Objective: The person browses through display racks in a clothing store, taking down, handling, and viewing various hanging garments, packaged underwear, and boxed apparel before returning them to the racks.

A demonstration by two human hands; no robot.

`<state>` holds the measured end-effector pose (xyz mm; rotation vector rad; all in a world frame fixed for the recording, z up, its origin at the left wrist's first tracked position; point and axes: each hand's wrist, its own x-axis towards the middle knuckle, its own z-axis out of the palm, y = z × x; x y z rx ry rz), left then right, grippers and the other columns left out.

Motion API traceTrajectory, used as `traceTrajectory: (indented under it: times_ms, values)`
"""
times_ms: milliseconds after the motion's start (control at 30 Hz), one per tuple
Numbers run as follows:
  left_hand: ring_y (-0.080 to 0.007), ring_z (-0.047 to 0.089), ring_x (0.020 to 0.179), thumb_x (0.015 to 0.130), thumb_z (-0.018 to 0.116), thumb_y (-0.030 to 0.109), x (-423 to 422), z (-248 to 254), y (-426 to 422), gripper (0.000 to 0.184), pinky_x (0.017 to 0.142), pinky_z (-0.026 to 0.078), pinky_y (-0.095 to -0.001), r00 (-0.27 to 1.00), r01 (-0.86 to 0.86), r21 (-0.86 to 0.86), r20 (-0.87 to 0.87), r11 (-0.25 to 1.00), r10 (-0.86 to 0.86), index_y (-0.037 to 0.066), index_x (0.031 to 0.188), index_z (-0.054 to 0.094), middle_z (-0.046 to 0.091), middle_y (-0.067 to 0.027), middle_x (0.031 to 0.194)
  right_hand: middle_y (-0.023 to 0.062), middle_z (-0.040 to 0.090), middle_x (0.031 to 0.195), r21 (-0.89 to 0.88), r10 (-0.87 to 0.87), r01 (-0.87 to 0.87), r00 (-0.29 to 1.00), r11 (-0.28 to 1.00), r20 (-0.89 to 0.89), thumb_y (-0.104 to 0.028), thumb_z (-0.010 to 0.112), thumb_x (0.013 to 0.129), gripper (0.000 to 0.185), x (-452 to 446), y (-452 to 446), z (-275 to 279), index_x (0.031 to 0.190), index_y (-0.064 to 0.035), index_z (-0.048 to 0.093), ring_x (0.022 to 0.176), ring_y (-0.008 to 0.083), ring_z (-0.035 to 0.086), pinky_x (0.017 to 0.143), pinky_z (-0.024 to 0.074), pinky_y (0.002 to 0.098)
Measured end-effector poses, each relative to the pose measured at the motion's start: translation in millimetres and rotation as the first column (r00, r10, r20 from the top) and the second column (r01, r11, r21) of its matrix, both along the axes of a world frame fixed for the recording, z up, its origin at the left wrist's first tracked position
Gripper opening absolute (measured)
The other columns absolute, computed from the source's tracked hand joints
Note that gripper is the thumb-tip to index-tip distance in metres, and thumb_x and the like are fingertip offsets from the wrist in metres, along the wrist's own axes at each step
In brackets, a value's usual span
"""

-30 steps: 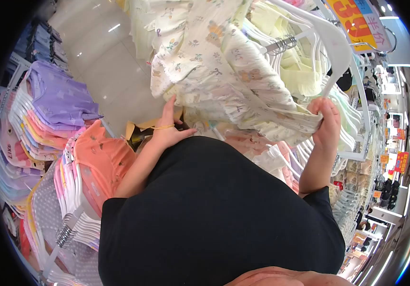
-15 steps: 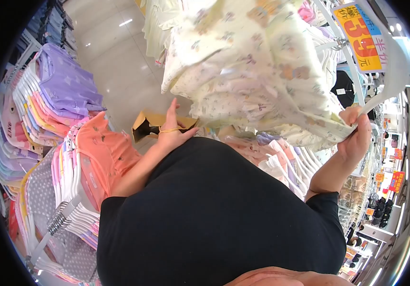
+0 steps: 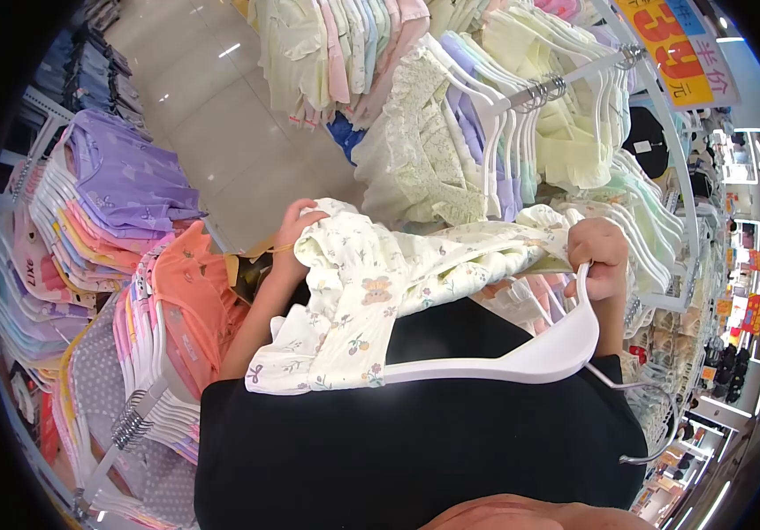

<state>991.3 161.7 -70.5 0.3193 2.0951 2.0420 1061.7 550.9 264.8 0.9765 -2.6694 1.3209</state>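
Note:
A white child's garment (image 3: 367, 305) printed with flowers and small bears stretches between my hands in front of my black shirt. My left hand (image 3: 296, 230) has its fingers closed over the bunched cloth at the garment's upper left. At the other end, my right hand (image 3: 598, 256) makes a fist around the gathered fabric, with one tip of a white plastic hanger (image 3: 539, 358) against its fingers. The hanger's far arm runs inside the garment's lower left part. Its metal hook (image 3: 667, 428) points down to the right.
Ahead, a metal rail (image 3: 566, 81) carries pale green and lilac clothes on white hangers. To the left hang an orange garment (image 3: 194, 296), a purple top (image 3: 128, 163) and a dotted grey one (image 3: 102, 362). A price sign (image 3: 680, 49) is at upper right. Tiled floor (image 3: 221, 115) lies between racks.
The garment has come down and closer to my body, uncovering the rack behind. My left hand, open before, has closed on the cloth. My right hand has moved inward, and the hanger has swung down.

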Motion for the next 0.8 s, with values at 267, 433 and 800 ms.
traceTrajectory:
  times_ms: [267, 433, 800]
  values:
    - [-0.0280, 0.055, 0.066, 0.093, 0.054, 0.017, 27.5, 23.8, 7.5, 0.018, 0.065, 0.046, -0.0364, 0.961, -0.208, -0.218, -0.227, 0.954, 0.158, -0.001, 0.090, 0.055, 0.055, -0.0135, 0.072, -0.0037, 0.050, 0.064, -0.114, -0.669, 0.733, 0.663, 0.670, 0.336, -0.022, 0.062, 0.089, 0.025, 24.7, 6.1, -14.6, 0.070, -0.0067, 0.057, 0.059, 0.0044, 0.043, 0.054, 0.0331, 0.0229]
    - [-0.0256, 0.049, 0.062, 0.097, 0.050, 0.022, 23.0, 40.9, 12.0, 0.026, 0.061, 0.042, -0.0357, 0.980, -0.193, -0.343, -0.102, 0.919, 0.168, -0.001, 0.085, 0.051, 0.050, -0.0143, 0.068, -0.0050, 0.053, 0.072, -0.291, -0.516, 0.830, 0.531, 0.475, 0.672, -0.021, 0.055, 0.096, 0.022, 15.7, 13.0, -38.1, 0.081, -0.0064, 0.059, 0.064, 0.0026, 0.044, 0.059, 0.0350, 0.0186]
    - [-0.0172, 0.051, 0.066, 0.096, 0.053, 0.019, 41.7, -0.6, -0.3, 0.022, 0.065, 0.044, -0.0300, 0.967, -0.176, -0.229, 0.141, 0.957, 0.212, -0.003, 0.095, 0.059, 0.057, -0.0103, 0.074, -0.0034, 0.052, 0.072, -0.157, -0.497, 0.854, 0.428, 0.497, 0.755, -0.031, 0.049, 0.099, 0.035, 28.3, -0.8, -102.1, 0.073, -0.0075, 0.056, 0.070, 0.0057, 0.045, 0.068, 0.0354, 0.0212]
